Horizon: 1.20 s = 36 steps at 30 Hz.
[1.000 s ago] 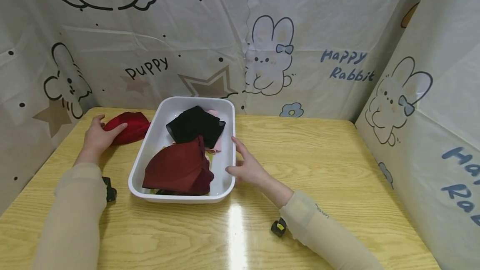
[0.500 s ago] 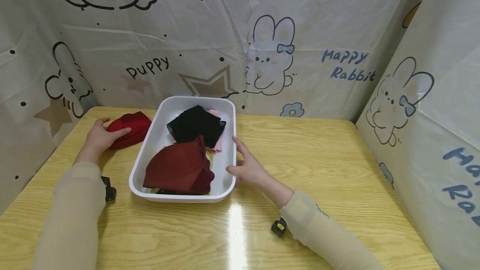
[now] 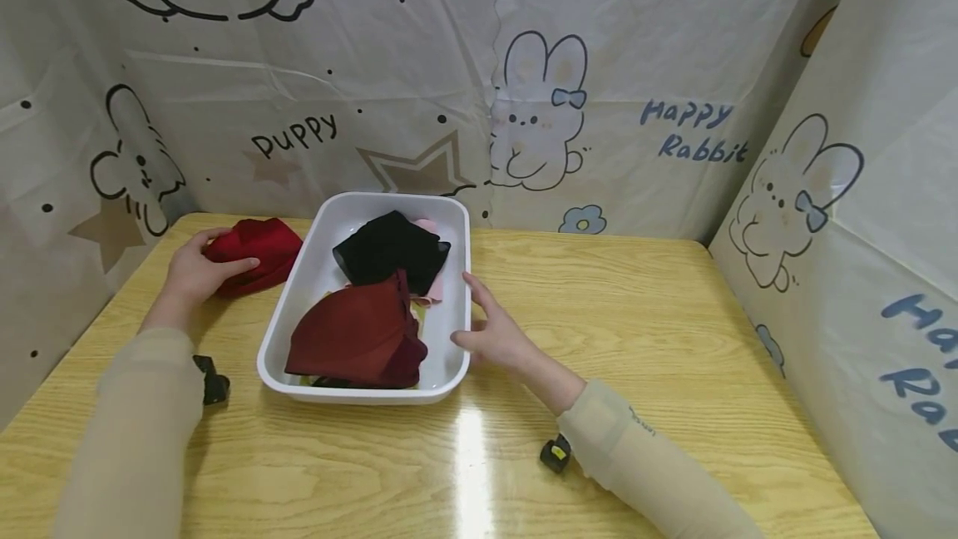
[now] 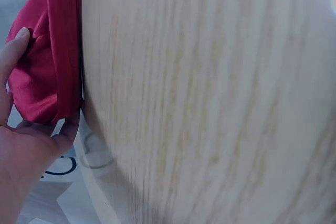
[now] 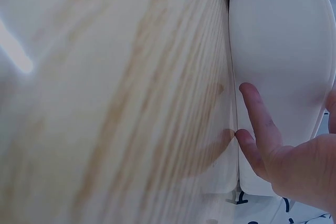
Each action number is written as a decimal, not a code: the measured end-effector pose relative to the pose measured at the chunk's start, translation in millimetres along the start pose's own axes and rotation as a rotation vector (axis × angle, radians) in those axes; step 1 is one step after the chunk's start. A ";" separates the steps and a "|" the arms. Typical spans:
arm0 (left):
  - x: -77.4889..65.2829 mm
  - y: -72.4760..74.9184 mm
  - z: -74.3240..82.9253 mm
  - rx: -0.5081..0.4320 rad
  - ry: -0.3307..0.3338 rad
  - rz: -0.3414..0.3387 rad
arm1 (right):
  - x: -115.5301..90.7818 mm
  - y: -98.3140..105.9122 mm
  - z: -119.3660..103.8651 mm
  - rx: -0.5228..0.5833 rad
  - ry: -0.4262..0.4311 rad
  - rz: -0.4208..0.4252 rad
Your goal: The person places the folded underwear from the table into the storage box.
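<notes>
At the table's left back, my left hand [image 3: 196, 271] holds a red bra [image 3: 262, 254], folded into a dome shape, with the thumb on top and the fingers around its left end. In the left wrist view, its shiny fabric [image 4: 39, 72] shows between thumb and fingers. Right of it stands a white plastic bin [image 3: 280, 356]. My right hand [image 3: 497, 335] holds the bin's right side, thumb over the rim and fingers against the outer wall [image 5: 283, 40]. Inside lie a brownish-red folded bra [image 3: 348, 335] in front and a black folded cloth [image 3: 389, 252] behind.
A bit of pink cloth [image 3: 436, 289] shows under the black one, and something yellowish beneath the brownish-red bra. The wooden table [image 3: 614, 323] meets a printed curtain [image 3: 419, 65] at the back. Black wrist cameras [image 3: 555, 454] hang by both sleeves.
My left hand has shifted slightly left, and its index finger now lies closer along the red bra's edge. The bra's top has changed shape a little. The right hand and bin stay still.
</notes>
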State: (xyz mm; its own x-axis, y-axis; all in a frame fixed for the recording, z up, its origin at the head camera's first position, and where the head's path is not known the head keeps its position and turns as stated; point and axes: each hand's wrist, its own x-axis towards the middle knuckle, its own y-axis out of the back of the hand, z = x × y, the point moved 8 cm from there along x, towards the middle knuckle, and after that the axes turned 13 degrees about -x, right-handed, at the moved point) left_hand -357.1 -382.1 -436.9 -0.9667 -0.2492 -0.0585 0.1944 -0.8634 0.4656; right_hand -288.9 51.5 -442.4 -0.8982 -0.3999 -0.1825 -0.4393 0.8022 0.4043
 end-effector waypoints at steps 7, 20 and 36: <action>-2.6 1.7 7.7 -0.024 -0.033 0.000 | -0.1 0.0 -0.2 -0.001 0.012 -0.001; -12.6 4.6 26.9 -0.114 -0.042 0.067 | -18.3 3.4 -27.7 0.002 0.007 -0.034; -29.4 14.7 54.5 -0.187 -0.058 0.158 | -19.1 3.7 -28.1 -0.006 -0.005 -0.027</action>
State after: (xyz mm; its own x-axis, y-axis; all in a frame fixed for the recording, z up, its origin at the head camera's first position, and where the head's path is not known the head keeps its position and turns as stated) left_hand -334.9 -363.5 -380.2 -0.9286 -0.3669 0.0555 0.3664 -0.8830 0.2932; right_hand -272.9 49.7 -412.2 -0.8861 -0.4193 -0.1975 -0.4633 0.7887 0.4042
